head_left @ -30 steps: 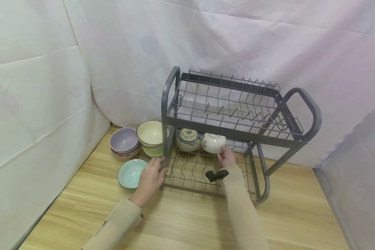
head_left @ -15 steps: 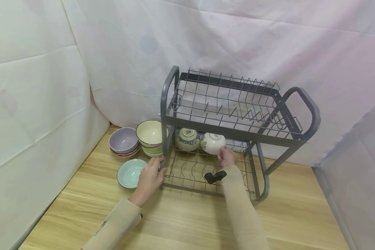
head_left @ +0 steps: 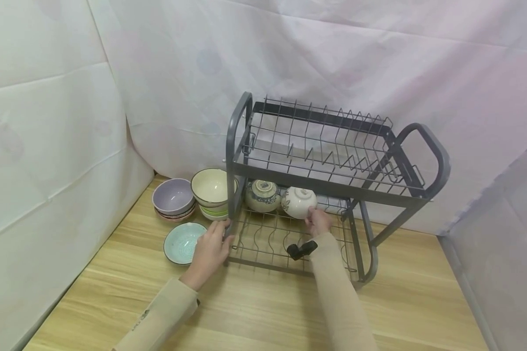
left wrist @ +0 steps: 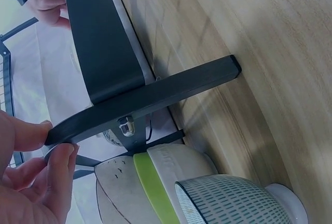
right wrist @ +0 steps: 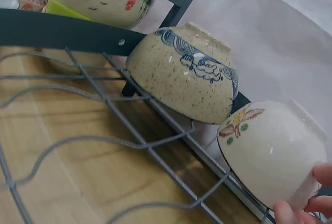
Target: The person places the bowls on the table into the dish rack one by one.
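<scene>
My left hand [head_left: 210, 248] pinches the left front post [left wrist: 150, 93] of a dark metal dish rack [head_left: 325, 185] between thumb and fingers. On the rack's lower shelf my right hand [head_left: 318, 222] holds the right side of a white bowl [right wrist: 275, 151] with a leaf pattern. That bowl is upside down and tilted, with its foot ring upward. Just left of it lies a speckled bowl [right wrist: 181, 73] with a blue wave band, also upside down. In the right wrist view only the fingertips [right wrist: 324, 175] show.
Left of the rack stand a cream bowl [head_left: 212, 187] on a green-and-white stack, and a purple bowl [head_left: 173, 197] on another stack. A turquoise bowl [head_left: 182, 243] sits beside my left hand. The wire upper shelf [head_left: 316, 141] hangs over the lower bowls. White cloth [head_left: 334, 58] encloses the back.
The white bowl has tipped slightly and its near rim has come a little lower, with my right hand following. My left hand stays on the post.
</scene>
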`<move>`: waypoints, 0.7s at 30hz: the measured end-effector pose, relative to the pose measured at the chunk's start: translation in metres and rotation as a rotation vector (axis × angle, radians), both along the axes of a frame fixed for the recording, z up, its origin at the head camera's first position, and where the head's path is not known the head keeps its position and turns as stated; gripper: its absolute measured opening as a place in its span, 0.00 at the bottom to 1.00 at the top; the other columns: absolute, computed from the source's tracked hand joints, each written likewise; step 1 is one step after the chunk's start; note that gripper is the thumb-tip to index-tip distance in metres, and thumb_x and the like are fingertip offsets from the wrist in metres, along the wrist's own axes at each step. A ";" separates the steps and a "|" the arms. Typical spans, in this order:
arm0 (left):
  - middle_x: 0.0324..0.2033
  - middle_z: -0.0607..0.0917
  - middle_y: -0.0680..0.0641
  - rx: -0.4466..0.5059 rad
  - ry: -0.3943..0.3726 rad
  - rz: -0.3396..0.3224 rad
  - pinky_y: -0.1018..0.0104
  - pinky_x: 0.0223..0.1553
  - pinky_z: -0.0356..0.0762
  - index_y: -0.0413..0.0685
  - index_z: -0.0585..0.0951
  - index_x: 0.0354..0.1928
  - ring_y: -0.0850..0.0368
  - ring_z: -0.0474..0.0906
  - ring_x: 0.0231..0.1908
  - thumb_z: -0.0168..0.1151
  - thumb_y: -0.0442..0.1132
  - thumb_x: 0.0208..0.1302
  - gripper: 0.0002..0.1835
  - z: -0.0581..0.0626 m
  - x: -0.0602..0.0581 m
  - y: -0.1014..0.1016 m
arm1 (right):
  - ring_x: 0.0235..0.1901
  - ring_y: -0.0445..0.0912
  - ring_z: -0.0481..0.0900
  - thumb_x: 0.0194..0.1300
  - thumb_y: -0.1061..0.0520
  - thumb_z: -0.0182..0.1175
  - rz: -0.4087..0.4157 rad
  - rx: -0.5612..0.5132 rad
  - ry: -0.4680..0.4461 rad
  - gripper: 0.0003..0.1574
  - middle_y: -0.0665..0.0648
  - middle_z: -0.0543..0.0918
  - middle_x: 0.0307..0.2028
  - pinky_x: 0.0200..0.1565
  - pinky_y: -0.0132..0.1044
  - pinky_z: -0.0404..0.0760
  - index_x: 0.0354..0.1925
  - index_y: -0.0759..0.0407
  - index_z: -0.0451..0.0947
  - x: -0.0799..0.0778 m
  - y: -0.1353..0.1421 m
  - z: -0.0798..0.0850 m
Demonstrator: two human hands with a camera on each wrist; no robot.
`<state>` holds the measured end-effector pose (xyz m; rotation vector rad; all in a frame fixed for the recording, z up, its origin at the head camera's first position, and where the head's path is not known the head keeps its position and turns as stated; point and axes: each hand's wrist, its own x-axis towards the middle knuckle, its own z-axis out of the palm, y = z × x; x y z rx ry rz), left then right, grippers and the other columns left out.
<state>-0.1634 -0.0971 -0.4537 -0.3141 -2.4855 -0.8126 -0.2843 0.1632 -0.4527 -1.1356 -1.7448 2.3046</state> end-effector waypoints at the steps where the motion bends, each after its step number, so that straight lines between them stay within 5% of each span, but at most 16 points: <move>1: 0.33 0.79 0.41 -0.001 -0.003 0.000 0.72 0.15 0.73 0.33 0.76 0.45 0.56 0.73 0.19 0.67 0.30 0.49 0.19 0.000 0.000 0.000 | 0.36 0.44 0.71 0.60 0.64 0.55 0.020 0.016 -0.002 0.13 0.57 0.72 0.40 0.39 0.28 0.78 0.45 0.65 0.71 0.001 0.001 0.000; 5: 0.33 0.79 0.42 -0.002 -0.019 0.000 0.74 0.15 0.72 0.33 0.75 0.45 0.58 0.72 0.19 0.66 0.30 0.49 0.19 0.000 0.001 0.001 | 0.38 0.45 0.73 0.63 0.61 0.52 0.148 0.018 0.010 0.19 0.59 0.74 0.42 0.38 0.26 0.77 0.52 0.66 0.68 0.004 0.009 0.002; 8: 0.34 0.79 0.41 -0.011 -0.020 0.001 0.72 0.16 0.73 0.33 0.75 0.46 0.58 0.72 0.19 0.66 0.30 0.50 0.19 0.000 0.001 0.000 | 0.40 0.45 0.72 0.64 0.60 0.49 0.226 0.001 0.040 0.30 0.60 0.71 0.47 0.39 0.26 0.75 0.62 0.65 0.56 0.011 0.014 0.009; 12: 0.34 0.79 0.41 -0.014 -0.006 0.003 0.68 0.17 0.75 0.33 0.76 0.45 0.56 0.73 0.19 0.67 0.31 0.49 0.20 -0.001 0.002 -0.001 | 0.44 0.46 0.73 0.61 0.60 0.54 0.294 0.022 0.158 0.40 0.61 0.69 0.51 0.46 0.31 0.76 0.66 0.64 0.47 0.028 0.017 0.024; 16: 0.34 0.80 0.41 -0.002 -0.010 -0.001 0.65 0.20 0.78 0.34 0.76 0.45 0.53 0.77 0.22 0.67 0.31 0.48 0.20 -0.001 0.001 0.000 | 0.57 0.54 0.67 0.63 0.60 0.53 0.400 0.056 0.279 0.36 0.65 0.63 0.59 0.59 0.40 0.69 0.65 0.66 0.51 0.050 0.024 0.040; 21: 0.35 0.80 0.41 0.014 -0.027 0.001 0.63 0.22 0.80 0.35 0.76 0.45 0.51 0.79 0.25 0.67 0.31 0.48 0.19 0.001 0.000 0.000 | 0.56 0.48 0.65 0.68 0.62 0.45 0.462 0.100 0.312 0.30 0.62 0.59 0.62 0.62 0.41 0.65 0.65 0.64 0.53 0.079 0.028 0.061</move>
